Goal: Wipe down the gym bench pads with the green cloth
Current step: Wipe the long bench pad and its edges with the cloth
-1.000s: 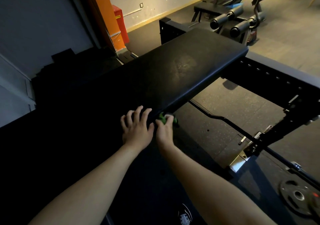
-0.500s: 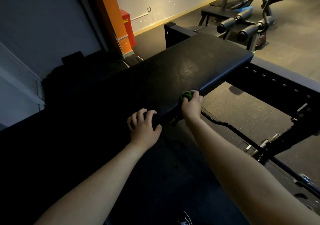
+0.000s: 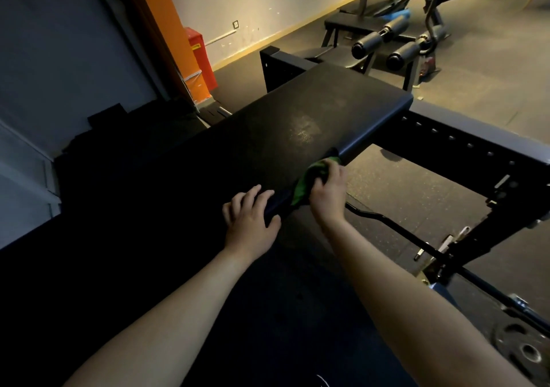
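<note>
Bench pad (image 3: 297,124): black, long and rectangular. Long axis runs from the near left, lost in shadow, to the far right, where a rounded end corner catches the light. A dull smudge shows on the top surface toward the lit end.
Pad near edge: long side edge facing the person; both hands are on it.
Green cloth (image 3: 309,178): bunched, draped over the near side edge of the pad, part on top and part hanging down the side face. It sits roughly midway along the visible length of the pad.
Right hand (image 3: 327,196): fingers curled round the cloth, gripping it and holding it against the pad edge.
Left hand (image 3: 250,222): just beside the right hand, toward the shadowed end. Fingers lie over the top of the pad, thumb below the edge; hand is relaxed and holds nothing but rests on the pad.
Open room, right: speckled floor (image 3: 401,196) lies open below the near edge. A thin dark bar (image 3: 387,222) crosses it near the right wrist.
Open room, far end: a black frame beam (image 3: 476,145) with a row of holes runs just past the pad's lit end.
Open room, left: too dark to read.
Weight plate (image 3: 523,351): flat on the floor at the lower right, well apart from the hands.
Containers: a red box (image 3: 201,59) stands against an orange panel (image 3: 166,29) by the far wall; its contents cannot be seen.
</note>
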Demonstrator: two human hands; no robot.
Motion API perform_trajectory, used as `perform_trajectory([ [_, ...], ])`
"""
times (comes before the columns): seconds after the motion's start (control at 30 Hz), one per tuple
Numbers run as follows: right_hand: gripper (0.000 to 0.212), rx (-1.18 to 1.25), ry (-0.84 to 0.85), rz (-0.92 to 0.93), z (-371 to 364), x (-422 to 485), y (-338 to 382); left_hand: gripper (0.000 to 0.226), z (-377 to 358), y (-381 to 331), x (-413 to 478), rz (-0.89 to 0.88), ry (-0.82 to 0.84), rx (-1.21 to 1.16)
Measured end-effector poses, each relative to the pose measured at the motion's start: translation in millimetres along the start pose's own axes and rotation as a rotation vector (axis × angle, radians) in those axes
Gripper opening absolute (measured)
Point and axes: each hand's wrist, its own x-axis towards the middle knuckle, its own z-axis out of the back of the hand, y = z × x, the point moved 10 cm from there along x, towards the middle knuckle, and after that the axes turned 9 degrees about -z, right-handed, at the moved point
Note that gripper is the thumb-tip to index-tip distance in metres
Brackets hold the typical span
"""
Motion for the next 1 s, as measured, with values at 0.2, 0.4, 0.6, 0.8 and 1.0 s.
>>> perform_trajectory([
  [0.2, 0.028, 0.188, -0.024, -0.295, -14, 33, -22, 0.063, -23, -27, 30, -0.027, 0.068, 0.063],
  [0.4, 0.011, 0.108, 0.025, -0.213, -23, -7, -25, 0.067, -26, -31, 29, -0.090, 0.006, 0.158],
  [0.6, 0.013, 0.134, 0.279, -0.204, -38, -60, -32, 0.068, -26, -31, 26, -0.117, 0.039, 0.168],
  [0.8, 0.015, 0.201, -0.026, -0.203, 14, -8, -20, 0.054, -20, -29, 38, -0.021, 0.046, -0.016],
  [1.0, 0.022, 0.233, -0.107, -0.350, 21, 61, -12, 0.061, -26, -47, 81, -0.113, 0.168, -0.038],
])
